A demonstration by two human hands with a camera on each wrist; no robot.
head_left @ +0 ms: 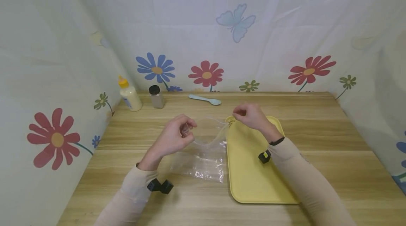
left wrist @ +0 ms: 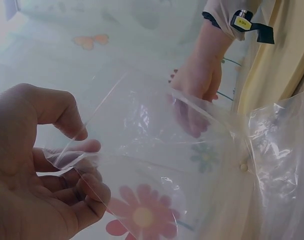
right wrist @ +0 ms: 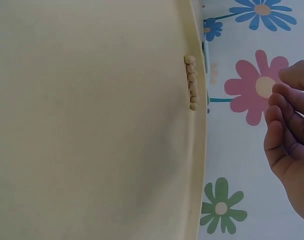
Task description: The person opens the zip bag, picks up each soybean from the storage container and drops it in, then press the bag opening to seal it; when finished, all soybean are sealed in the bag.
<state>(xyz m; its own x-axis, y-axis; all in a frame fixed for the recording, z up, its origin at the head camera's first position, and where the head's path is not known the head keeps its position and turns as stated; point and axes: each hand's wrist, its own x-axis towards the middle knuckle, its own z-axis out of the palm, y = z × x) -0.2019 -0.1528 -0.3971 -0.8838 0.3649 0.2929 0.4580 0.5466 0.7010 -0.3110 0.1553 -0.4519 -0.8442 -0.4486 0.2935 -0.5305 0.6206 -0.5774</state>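
In the head view my left hand grips the rim of a clear plastic bag between thumb and curled fingers. The bag's mouth gapes toward the right, and its body hangs down over the table beside the tray. A single small tan bean shows at the bag in the left wrist view. My right hand hovers above the far end of a yellow tray, fingers loosely bent with nothing visible between them. Several small tan beans lie in a row against the tray's rim, close to that hand.
Along the back of the wooden table stand a glue bottle with an orange cap and a small black-lidded jar. A pale blue spoon lies to their right. Flowered white cloth surrounds the table.
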